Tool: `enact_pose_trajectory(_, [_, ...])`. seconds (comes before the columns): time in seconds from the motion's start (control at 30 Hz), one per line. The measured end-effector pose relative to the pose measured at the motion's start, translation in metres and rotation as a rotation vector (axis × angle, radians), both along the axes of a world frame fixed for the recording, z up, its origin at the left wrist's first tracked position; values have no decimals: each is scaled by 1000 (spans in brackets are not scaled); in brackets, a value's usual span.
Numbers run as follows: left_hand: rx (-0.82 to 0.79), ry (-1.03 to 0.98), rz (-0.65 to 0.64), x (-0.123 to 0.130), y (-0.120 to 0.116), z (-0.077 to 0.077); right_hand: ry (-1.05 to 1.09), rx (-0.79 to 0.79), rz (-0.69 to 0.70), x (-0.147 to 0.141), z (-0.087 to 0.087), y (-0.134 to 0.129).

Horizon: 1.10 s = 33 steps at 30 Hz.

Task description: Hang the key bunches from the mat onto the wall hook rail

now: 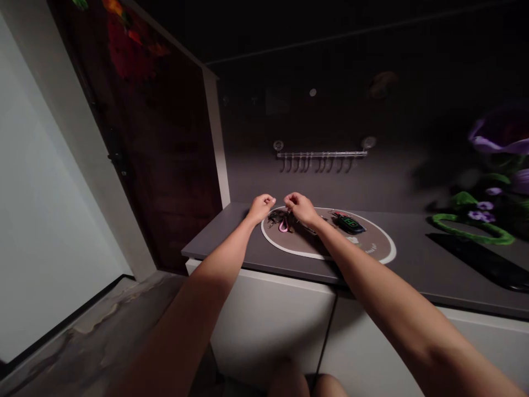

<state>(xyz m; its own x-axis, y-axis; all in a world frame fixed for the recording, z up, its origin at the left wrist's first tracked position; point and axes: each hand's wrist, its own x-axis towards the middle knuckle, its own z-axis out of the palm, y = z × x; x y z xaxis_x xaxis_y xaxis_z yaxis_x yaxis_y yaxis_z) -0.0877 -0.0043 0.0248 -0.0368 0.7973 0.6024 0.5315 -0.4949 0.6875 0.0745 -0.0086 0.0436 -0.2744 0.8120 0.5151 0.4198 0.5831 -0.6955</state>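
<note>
At centre, a mat (pixel 285 242) lies on the counter (pixel 227 237), what are probably keys (pixel 274 218) on its left part, a gadget (pixel 351 223) farther right. The left hand (pixel 261 207) and right hand (pixel 301 208) are near its back left edge. Behind, a rail (pixel 322 155) hangs on the wall (pixel 248 182); at right are flowers (pixel 481 214), at upper left a door (pixel 165 132).

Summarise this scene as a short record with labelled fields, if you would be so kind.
Left hand: pinched, near the left edge of the brown mat; held item unclear
Right hand: pinched, above the mat; held item unclear
Surface: grey countertop
On mat: pink loop; black item with green markings
Wall: transparent hook rail
Far right: purple flowers
</note>
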Motion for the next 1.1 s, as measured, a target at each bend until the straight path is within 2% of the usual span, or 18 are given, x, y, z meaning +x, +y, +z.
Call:
enact_pose_trajectory(0.07, [14,181,43,-4,0,-4,-113,81,-59,1,-7,1])
enact_pose_trajectory(0.2, [31,487,71,-9,-4,-5,-313,193,-61,3,-16,5])
enact_pose_trajectory(0.43, [-19,698,66,-10,-9,-5,-497,197,-72,-2,-21,9])
enact_pose_trajectory(0.63, [-42,789,73,-10,-8,-7,-576,179,-74,-3,-22,8])
enact_pose_trajectory(0.9, [32,822,108,-4,-13,-6,-637,265,-31,-5,-27,14])
enact_pose_trajectory(1.1, [84,747,82,-3,-11,-6,-661,283,-49,-7,-27,14])
